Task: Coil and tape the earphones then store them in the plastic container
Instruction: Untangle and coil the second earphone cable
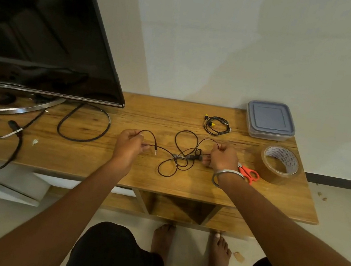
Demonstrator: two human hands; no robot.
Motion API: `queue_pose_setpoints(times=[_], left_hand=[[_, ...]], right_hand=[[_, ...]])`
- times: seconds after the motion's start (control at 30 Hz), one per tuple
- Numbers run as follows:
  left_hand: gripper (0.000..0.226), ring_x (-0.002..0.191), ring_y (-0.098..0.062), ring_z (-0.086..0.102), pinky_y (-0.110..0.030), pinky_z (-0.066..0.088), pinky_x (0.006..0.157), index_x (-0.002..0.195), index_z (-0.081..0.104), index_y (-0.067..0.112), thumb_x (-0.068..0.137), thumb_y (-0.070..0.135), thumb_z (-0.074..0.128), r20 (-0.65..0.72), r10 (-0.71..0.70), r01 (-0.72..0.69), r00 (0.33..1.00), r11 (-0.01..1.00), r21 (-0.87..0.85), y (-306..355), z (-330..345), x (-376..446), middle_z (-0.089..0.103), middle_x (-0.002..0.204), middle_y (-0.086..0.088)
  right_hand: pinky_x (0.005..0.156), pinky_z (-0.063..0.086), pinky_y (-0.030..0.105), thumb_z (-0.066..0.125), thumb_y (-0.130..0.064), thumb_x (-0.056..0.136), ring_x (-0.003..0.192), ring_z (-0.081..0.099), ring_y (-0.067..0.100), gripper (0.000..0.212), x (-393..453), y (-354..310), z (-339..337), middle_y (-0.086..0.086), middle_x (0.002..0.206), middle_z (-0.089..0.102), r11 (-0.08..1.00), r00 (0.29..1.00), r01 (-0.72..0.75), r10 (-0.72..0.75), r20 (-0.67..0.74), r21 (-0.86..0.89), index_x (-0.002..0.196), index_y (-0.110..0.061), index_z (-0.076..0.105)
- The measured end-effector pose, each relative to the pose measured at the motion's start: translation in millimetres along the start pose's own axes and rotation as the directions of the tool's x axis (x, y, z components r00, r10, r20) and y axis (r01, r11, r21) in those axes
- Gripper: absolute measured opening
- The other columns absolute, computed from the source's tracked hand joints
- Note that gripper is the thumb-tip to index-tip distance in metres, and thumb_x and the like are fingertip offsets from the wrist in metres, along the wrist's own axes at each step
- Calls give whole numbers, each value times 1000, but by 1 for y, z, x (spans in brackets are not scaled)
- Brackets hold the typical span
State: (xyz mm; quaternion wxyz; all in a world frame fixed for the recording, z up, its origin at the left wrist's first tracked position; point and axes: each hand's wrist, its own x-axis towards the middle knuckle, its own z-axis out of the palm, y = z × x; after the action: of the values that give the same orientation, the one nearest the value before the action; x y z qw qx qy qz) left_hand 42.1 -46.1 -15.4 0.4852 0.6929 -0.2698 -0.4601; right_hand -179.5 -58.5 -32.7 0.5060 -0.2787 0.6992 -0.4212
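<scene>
A black earphone cable [183, 154] lies in loose loops on the wooden table [88, 161], stretched between my hands. My left hand [128, 146] pinches the cable near its jack plug [155, 151]. My right hand [223, 158], with a metal bangle on the wrist, pinches the cable's other end by the earbuds. A second pair of earphones [216, 125] with yellow tips lies coiled farther back. The plastic container [269, 120], lid on, stands at the back right. A roll of brown tape [280, 164] stands at the right.
Orange-handled scissors [249, 174] lie just right of my right wrist. A large TV [44, 29] on a metal stand fills the left, with thick black power cables [85, 122] looped on the table beneath it. The table's front edge runs near my forearms.
</scene>
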Motion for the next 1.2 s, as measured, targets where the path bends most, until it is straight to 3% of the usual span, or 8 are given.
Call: queue_pose_setpoints(times=[0.17, 0.3, 0.37, 0.5, 0.77, 0.97, 1.07, 1.2], left_hand=[[47, 112, -20, 59, -41, 47, 104, 138, 42, 14, 94, 8, 54, 69, 34, -46, 997, 982, 183, 0, 0, 0, 54, 132, -9], [60, 115, -9, 49, -25, 44, 91, 148, 33, 19, 94, 8, 55, 175, 96, -153, 980, 925, 349, -5, 4, -8, 42, 147, -1], [57, 106, -8, 53, -20, 43, 83, 147, 37, 18, 94, 8, 56, 198, 130, -203, 971, 889, 410, -4, 8, -12, 46, 139, 2], [43, 127, -20, 45, -24, 37, 100, 128, 57, 15, 87, 5, 61, 280, 288, -401, 916, 693, 598, -13, 9, -16, 45, 135, -5], [30, 106, -17, 51, -37, 47, 92, 86, 66, 19, 67, 29, 87, 536, 251, -572, 806, 563, 596, -38, 22, -38, 53, 104, 2], [18, 106, -15, 54, -40, 41, 92, 72, 69, 31, 86, 19, 68, 522, 318, -610, 792, 352, 710, -34, 20, -39, 58, 86, 19], [11, 93, -19, 60, -37, 47, 80, 88, 59, 25, 96, 18, 55, 491, 294, -572, 820, 455, 683, -28, 16, -31, 65, 93, 5], [5, 81, -17, 61, -21, 41, 59, 103, 44, 15, 103, 16, 40, 358, 365, -510, 860, 657, 555, -18, 2, -24, 65, 93, -6]], right_hand=[[92, 45, 31, 57, 1, 83, 113, 50, 26, 40, -7, 1, -1, 11, 126, 47, 878, 963, 231, -269, -32, -419, 120, -10, 47], [98, 36, 37, 60, -3, 72, 120, 35, 28, 54, -26, 3, 10, 11, 134, 35, 440, 743, 521, -655, 135, -732, 123, -12, 47], [98, 34, 39, 58, -7, 72, 122, 32, 25, 52, -32, 3, 17, 4, 136, 35, 307, 670, 639, -673, 315, -705, 122, -19, 49], [97, 28, 40, 57, -17, 83, 123, 34, 20, 37, -31, 9, 28, -4, 132, 42, 74, 607, 719, -552, 572, -691, 120, -25, 55], [84, 28, 39, 53, -18, 89, 105, 51, 20, 17, -24, 7, 22, -3, 103, 59, 81, 703, 631, -480, 525, -772, 96, -26, 65], [85, 30, 41, 50, -11, 87, 101, 53, 23, 19, -19, 9, 15, 0, 102, 58, 36, 727, 572, -487, 485, -820, 97, -20, 64], [89, 32, 43, 47, -7, 86, 103, 51, 27, 23, -15, 9, 12, 5, 109, 55, 35, 751, 518, -497, 435, -855, 106, -15, 56], [88, 29, 42, 41, -1, 83, 94, 57, 28, 24, -15, 1, 8, 6, 96, 62, 358, 833, 458, -492, 253, -814, 102, -14, 47]])
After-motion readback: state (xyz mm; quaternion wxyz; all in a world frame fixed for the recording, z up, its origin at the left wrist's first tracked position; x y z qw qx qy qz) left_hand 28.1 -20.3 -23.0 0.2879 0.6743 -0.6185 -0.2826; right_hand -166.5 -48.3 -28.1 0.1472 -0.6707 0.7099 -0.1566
